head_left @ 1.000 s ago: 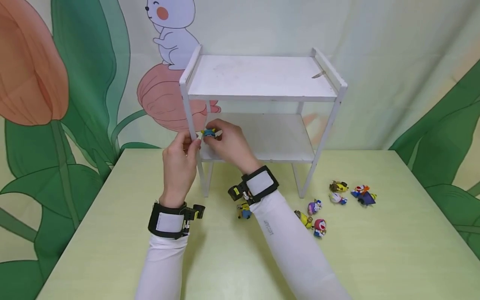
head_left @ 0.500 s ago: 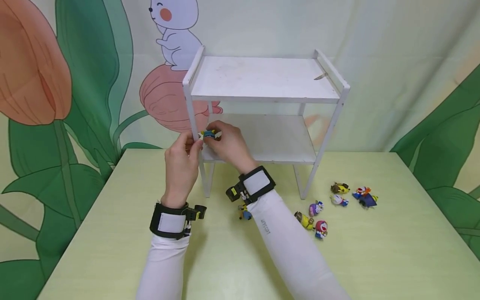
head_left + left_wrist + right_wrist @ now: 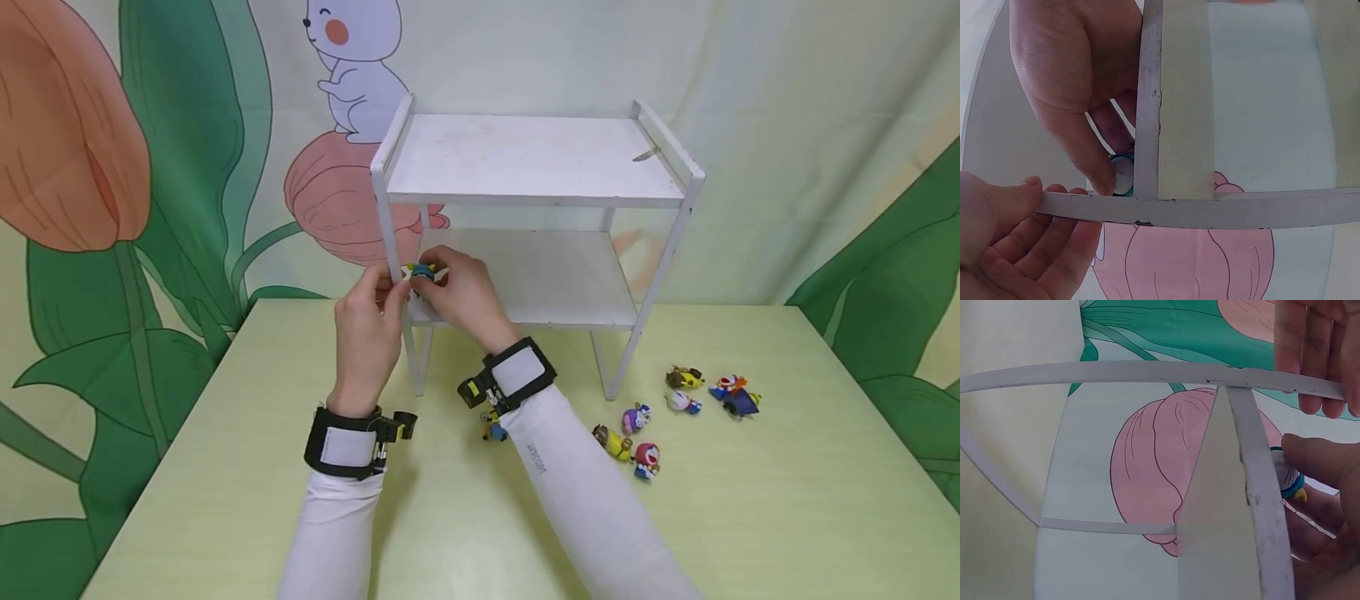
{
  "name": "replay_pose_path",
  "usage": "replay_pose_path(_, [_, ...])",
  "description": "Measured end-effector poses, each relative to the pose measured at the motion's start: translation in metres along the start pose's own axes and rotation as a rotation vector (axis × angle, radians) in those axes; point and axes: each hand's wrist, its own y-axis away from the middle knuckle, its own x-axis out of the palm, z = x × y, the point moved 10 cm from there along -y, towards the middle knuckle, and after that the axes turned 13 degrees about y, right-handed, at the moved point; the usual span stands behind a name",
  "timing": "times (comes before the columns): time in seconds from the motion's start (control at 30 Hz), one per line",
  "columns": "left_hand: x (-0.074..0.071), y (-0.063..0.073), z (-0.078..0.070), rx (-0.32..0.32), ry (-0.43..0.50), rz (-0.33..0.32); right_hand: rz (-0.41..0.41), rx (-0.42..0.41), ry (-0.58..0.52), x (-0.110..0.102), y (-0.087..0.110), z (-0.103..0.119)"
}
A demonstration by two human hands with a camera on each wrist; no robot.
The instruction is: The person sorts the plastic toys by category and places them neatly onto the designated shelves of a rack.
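Observation:
A small white shelf rack (image 3: 525, 158) with two tiers stands on the table. At its front left upright (image 3: 389, 237), my left hand (image 3: 367, 329) grips the post between thumb and fingers, as the left wrist view shows. Inside the rack, at the left end of the lower shelf (image 3: 555, 275), my right hand (image 3: 468, 296) pinches a small blue toy figurine (image 3: 423, 272) with yellow horn-like tips. The right wrist view shows the figurine (image 3: 1287, 474) between thumb and fingers, partly behind the shelf edge. Whether its base touches the shelf cannot be made out.
Several small toy figurines lie right of the rack, among them a yellow one (image 3: 612, 442), a red-hooded one (image 3: 647, 459) and a purple one (image 3: 636, 418). Another blue-and-yellow figurine (image 3: 495, 428) is partly hidden by the right wrist strap. A printed curtain (image 3: 765, 125) hangs behind.
The whole head view has shifted slightly right and down. Both hands stay at the rack's left upright, the right still pinching the figurine, which appears slightly tilted compared with before.

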Motion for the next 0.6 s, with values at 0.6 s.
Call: replay_pose_path(0.6, [0.0,-0.001,0.0,-0.001,0.003,0.007,0.028,-0.053,0.003,-0.028,0.024,0.002])
